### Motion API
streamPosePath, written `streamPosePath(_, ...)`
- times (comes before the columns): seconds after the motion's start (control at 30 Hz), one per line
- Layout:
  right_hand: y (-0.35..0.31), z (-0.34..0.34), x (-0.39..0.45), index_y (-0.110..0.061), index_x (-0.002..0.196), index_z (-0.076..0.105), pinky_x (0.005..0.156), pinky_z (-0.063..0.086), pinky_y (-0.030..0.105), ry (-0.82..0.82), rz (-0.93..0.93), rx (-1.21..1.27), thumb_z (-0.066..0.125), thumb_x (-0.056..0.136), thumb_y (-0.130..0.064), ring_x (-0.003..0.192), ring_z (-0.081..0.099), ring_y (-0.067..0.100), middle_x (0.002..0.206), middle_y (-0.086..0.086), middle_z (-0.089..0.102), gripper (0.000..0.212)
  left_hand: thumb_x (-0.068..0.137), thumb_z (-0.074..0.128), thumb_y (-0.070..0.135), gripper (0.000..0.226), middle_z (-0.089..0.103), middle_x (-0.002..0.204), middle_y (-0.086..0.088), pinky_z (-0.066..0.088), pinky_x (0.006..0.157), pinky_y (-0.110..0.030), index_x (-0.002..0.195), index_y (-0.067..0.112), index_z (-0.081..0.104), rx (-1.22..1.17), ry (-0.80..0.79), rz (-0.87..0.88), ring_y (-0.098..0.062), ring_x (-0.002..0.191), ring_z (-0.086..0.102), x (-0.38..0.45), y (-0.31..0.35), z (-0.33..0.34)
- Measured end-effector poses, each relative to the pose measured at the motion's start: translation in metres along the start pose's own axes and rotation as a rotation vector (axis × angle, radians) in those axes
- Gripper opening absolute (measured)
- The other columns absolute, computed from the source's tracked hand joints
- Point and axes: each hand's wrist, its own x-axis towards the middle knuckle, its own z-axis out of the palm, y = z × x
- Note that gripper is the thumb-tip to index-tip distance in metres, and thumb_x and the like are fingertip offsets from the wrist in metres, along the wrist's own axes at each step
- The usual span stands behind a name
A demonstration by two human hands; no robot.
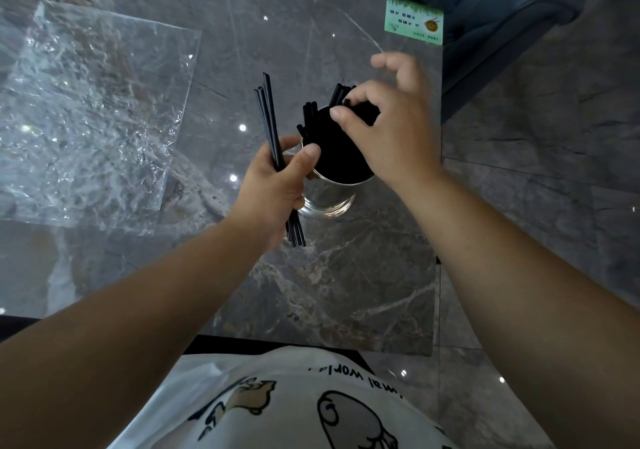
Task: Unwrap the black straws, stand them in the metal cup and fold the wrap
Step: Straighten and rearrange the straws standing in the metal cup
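Several black straws (313, 126) already stand in the metal cup (327, 199) near the middle of the grey marble tabletop (346, 292), leaning against the rim on the far and left sides. Above the cup's mouth the right hand (391, 130) pinches the upper ends of a few straws between thumb and forefinger, its other fingers lifted clear. Just left of the cup, the left hand (277, 185) grips a small bundle of straws (272, 126) around its middle, fingers and thumb curled round it, the ends sticking out above and below the fist. The clear wrap (90, 119) lies spread and crinkled on the tabletop well to the left, not yet folded. These straws look light, thin and fairly stiff, likely slick enough to slide through a loose grip and fan apart, so holding a bundle at mid-length seems the steadier way. As for the wrap, it looks flimsy and springy; its corners and edges seem the natural places to take hold.
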Motion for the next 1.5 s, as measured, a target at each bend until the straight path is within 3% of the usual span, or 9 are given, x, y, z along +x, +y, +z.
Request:
streamPosePath(0.2, -0.001, -0.023, 0.006, -0.030, 0.093, 0.072, 0.101, 0.038, 0.016, -0.039, 0.109, 0.297, 0.067, 0.086, -0.029, 0.121, 0.050, 0.011, 0.118, -0.010, 0.055, 0.009, 0.085, 0.075, 0.033, 0.055, 0.048, 0.076, 0.004, 0.038, 0.046, -0.021, 0.130, 0.010, 0.051, 0.013, 0.019, -0.041, -0.003, 0.045, 0.041, -0.007, 0.013, -0.004)
streamPosePath(0.4, 0.002, -0.056, 0.000, -0.045, 0.098, 0.071, 0.099, 0.050, 0.033, -0.028, 0.085, 0.525, 0.065, 0.087, -0.030, 0.107, 0.063, 0.000, 0.105, -0.023, 0.070, 0.019, 0.093, 0.067, 0.018, 0.027, 0.044, 0.061, 0.010, 0.036, 0.045, -0.021, 0.118, 0.017, 0.057, 0.012, 0.079, -0.009, -0.006, 0.046, 0.036, -0.019, 0.033, -0.016)
streamPosePath(0.7, -0.023, -0.130, 0.000, -0.033, 0.086, 0.076, 0.071, 0.049, 0.022, 0.214, 0.031, 0.766, 0.069, 0.081, -0.025, 0.073, 0.064, 0.008, 0.079, -0.009, 0.074, 0.012, 0.104, 0.045, 0.016, 0.021, 0.070, 0.076, 0.001, 0.037, 0.046, -0.023, 0.098, 0.011, 0.065, 0.041, -0.031, 0.153, -0.010, 0.046, 0.040, -0.053, 0.084, -0.004)
streamPosePath(0.93, -0.067, -0.094, -0.013, -0.027, 0.083, 0.072, 0.061, 0.045, 0.014, -0.266, 0.087, 0.707, 0.065, 0.089, -0.013, 0.064, 0.057, 0.002, 0.075, -0.008, 0.075, 0.017, 0.091, 0.055, 0.032, 0.028, 0.076, 0.105, -0.014, 0.060, 0.081, -0.038, 0.099, 0.008, 0.068, 0.008, -0.417, -0.125, -0.029, 0.100, 0.073, -0.073, 0.090, 0.007)
streamPosePath(1.03, -0.075, -0.072, -0.012, -0.027, 0.086, 0.071, 0.061, 0.044, 0.012, -0.352, 0.150, 0.666, 0.064, 0.090, -0.012, 0.064, 0.058, -0.004, 0.077, -0.008, 0.073, 0.017, 0.091, 0.056, 0.035, 0.027, 0.076, 0.097, -0.010, 0.060, 0.068, -0.035, 0.099, 0.015, 0.073, -0.029, -0.450, -0.218, -0.022, 0.080, 0.074, -0.080, 0.080, -0.005)
streamPosePath(1.13, -0.074, -0.056, -0.011, -0.031, 0.085, 0.073, 0.060, 0.045, 0.009, -0.414, 0.162, 0.598, 0.067, 0.089, -0.020, 0.063, 0.058, -0.007, 0.071, -0.017, 0.070, 0.013, 0.092, 0.058, 0.030, 0.021, 0.059, 0.068, 0.002, 0.045, 0.048, -0.024, 0.099, 0.018, 0.074, -0.074, -0.412, -0.231, -0.010, 0.051, 0.051, -0.083, 0.067, -0.020)
streamPosePath(1.23, -0.054, -0.054, -0.007, -0.034, 0.085, 0.073, 0.058, 0.045, 0.012, -0.208, 0.235, 0.629, 0.067, 0.084, -0.032, 0.064, 0.058, -0.006, 0.069, -0.020, 0.069, 0.007, 0.095, 0.056, 0.025, 0.015, 0.040, 0.062, 0.005, 0.035, 0.043, -0.020, 0.095, 0.015, 0.066, -0.098, -0.293, -0.234, -0.008, 0.048, 0.035, -0.080, 0.055, -0.035)
streamPosePath(1.33, -0.011, -0.058, -0.012, -0.029, 0.104, 0.069, 0.070, 0.048, 0.019, 0.065, 0.411, 0.535, 0.067, 0.085, -0.035, 0.076, 0.061, -0.010, 0.087, -0.017, 0.069, 0.020, 0.101, 0.053, 0.026, 0.025, 0.026, 0.061, 0.005, 0.027, 0.043, -0.020, 0.077, 0.020, 0.048, -0.016, -0.116, -0.211, -0.010, 0.051, 0.022, -0.075, 0.044, -0.049)
streamPosePath(1.5, 0.024, -0.033, -0.018, -0.025, 0.144, 0.036, 0.102, 0.042, 0.033, -0.286, 0.509, 0.405, 0.077, 0.080, -0.037, 0.127, 0.046, 0.011, 0.144, -0.004, 0.044, 0.077, 0.094, 0.066, 0.025, 0.036, 0.029, 0.056, 0.008, 0.031, 0.042, -0.021, 0.069, 0.022, 0.040, 0.062, 0.040, -0.191, -0.009, 0.046, 0.027, -0.066, 0.020, -0.053)
